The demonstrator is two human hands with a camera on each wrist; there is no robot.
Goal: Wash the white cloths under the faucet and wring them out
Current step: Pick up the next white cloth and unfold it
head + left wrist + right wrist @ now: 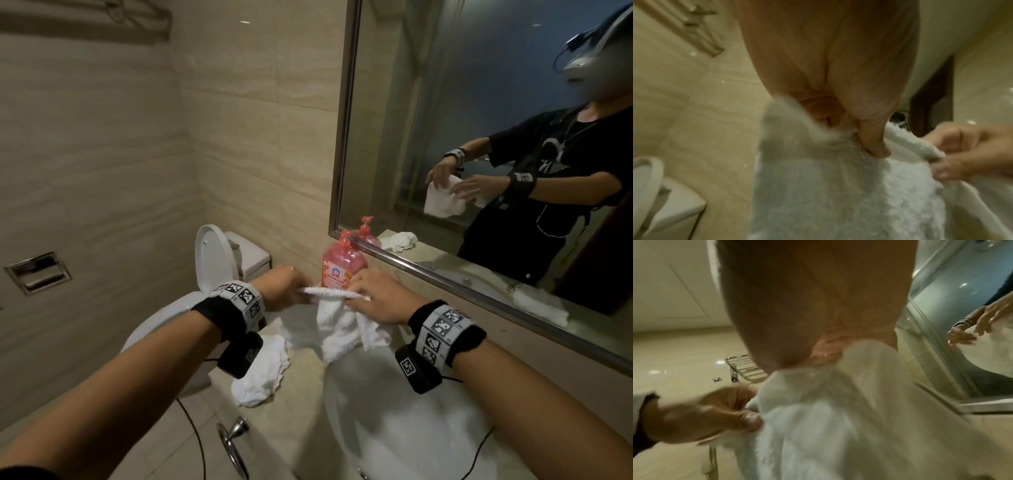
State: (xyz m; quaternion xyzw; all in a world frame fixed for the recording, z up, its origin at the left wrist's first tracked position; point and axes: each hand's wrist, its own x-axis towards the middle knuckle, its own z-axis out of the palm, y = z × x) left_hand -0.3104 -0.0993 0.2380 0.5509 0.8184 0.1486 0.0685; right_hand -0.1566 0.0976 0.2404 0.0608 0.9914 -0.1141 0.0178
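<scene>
L hand & R hand pinch cloth (top edge); hangs over sink.

The white cloth held up in the two hands is thick terry, its looped pile rough and nubby along the stretched top hem. A second white cloth, crumpled at the table's left edge, has the same soft, matt look. The table is polished beige stone, smooth with a dull sheen, and the wall tiles are glossy enough to catch light spots. The sink is smooth white glazed ceramic. The soap bottle is clear pink plastic, shiny, with a paper-like label. The towel ring below the table's front edge is bright polished metal. Both wristbands are matt black knit fabric.
</scene>
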